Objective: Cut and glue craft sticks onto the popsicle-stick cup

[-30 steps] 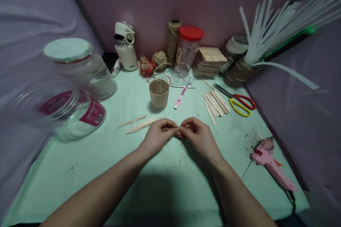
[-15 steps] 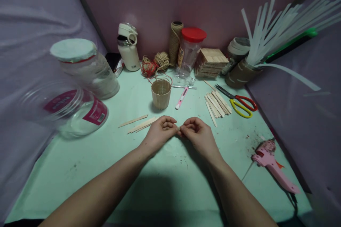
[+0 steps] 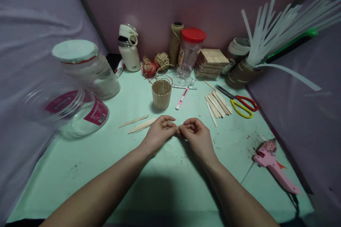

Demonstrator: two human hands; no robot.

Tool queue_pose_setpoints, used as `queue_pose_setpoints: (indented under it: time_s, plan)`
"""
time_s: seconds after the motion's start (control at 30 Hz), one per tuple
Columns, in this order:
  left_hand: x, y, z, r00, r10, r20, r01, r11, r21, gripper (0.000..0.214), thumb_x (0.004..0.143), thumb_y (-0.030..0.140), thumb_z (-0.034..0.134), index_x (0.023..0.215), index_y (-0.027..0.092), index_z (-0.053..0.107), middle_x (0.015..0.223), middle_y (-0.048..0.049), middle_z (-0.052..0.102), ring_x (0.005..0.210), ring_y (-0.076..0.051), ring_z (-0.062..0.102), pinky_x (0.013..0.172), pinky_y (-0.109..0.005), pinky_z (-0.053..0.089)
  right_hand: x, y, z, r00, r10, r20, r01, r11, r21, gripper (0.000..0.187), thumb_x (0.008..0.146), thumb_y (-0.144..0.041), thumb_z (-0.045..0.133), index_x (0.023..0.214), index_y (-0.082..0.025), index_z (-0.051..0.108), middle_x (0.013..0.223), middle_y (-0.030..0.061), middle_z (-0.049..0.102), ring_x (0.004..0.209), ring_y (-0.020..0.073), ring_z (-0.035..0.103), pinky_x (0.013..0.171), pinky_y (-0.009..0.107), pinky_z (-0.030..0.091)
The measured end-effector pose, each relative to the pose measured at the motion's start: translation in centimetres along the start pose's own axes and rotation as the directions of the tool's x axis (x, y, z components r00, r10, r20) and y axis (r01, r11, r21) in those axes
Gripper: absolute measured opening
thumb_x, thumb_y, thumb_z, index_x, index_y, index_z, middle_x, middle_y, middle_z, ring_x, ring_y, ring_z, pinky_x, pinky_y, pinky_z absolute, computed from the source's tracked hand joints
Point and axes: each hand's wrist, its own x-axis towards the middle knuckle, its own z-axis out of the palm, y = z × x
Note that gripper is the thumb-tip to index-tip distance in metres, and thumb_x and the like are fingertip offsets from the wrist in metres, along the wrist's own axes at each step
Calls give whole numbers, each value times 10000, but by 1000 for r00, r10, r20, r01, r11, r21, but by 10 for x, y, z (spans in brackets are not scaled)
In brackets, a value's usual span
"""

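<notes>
My left hand [image 3: 163, 130] and my right hand [image 3: 195, 132] meet fingertip to fingertip above the table's middle. Both are closed in a pinch, and whatever is between the fingertips is too small or hidden to name. Beside my left hand lie several thin wooden sticks [image 3: 141, 126] with slanted ends. Just beyond the hands stands a small cup covered in wooden sticks [image 3: 161, 96]. A pink craft knife [image 3: 182, 98] lies behind the fingers, near a thin metal rod [image 3: 185, 87]. Farther right is a pile of wooden craft sticks [image 3: 217, 104].
Scissors [image 3: 237, 101] and a pink glue gun [image 3: 274, 165] lie on the right. White glue sticks fill a brown holder [image 3: 239, 74]. Along the back are twine balls [image 3: 156, 64], a red-lidded jar [image 3: 190, 51], stacked wooden squares [image 3: 211, 64] and a bottle [image 3: 129, 51]. Plastic tubs [image 3: 96, 110] stand left.
My hands stay pinched together at nearly the same spot, with only a slight shift of the fingers. Small scraps now show on the table right of my right hand.
</notes>
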Motion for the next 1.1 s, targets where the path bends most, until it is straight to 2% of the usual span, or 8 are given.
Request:
queue_pose_setpoints:
  time_s: [0.3, 0.5, 0.6, 0.83, 1.1]
  plan:
    - [-1, 0, -1, 1000, -1, 3, 1, 1000, 10, 332, 671, 136, 689, 959, 148, 526, 680, 30, 649, 647, -99, 623, 688, -244, 450, 0, 1, 0, 1000, -16, 6, 16, 999, -35, 271, 661, -304, 762, 799, -207, 550, 653, -40, 634, 632, 142, 658, 659, 281, 512]
    - [0, 2, -2, 999, -50, -4, 50, 999, -2, 379, 644, 159, 732, 962, 149, 526, 670, 31, 642, 579, -75, 557, 611, -226, 410, 0, -3, -3, 994, -94, 61, 105, 974, -199, 129, 691, -292, 700, 763, -190, 664, 649, -9, 637, 616, 138, 584, 628, 281, 473]
    - [0, 2, -3, 997, -79, 8, 79, 997, -6, 389, 637, 164, 741, 960, 149, 524, 661, 27, 638, 557, -74, 536, 578, -224, 396, -1, -4, -5, 990, -116, 75, 132, 958, -254, 120, 697, -301, 680, 741, -188, 684, 647, 2, 643, 617, 145, 567, 623, 287, 461]
    - [-1, 2, -3, 998, -69, 0, 69, 997, 19, 389, 637, 179, 749, 943, 154, 511, 687, 24, 646, 600, -79, 566, 624, -225, 420, 1, -6, -9, 990, -68, 127, 103, 953, -286, 177, 707, -333, 673, 791, -177, 688, 637, 5, 635, 613, 147, 554, 594, 277, 434]
    - [-1, -2, -5, 999, -24, 20, 20, 983, 185, 372, 633, 152, 716, 945, 175, 515, 716, 19, 661, 656, -97, 588, 647, -224, 418, 2, -11, -14, 975, -69, 211, 151, 902, -405, 162, 745, -330, 637, 750, -176, 689, 689, 16, 653, 640, 148, 542, 608, 279, 422]
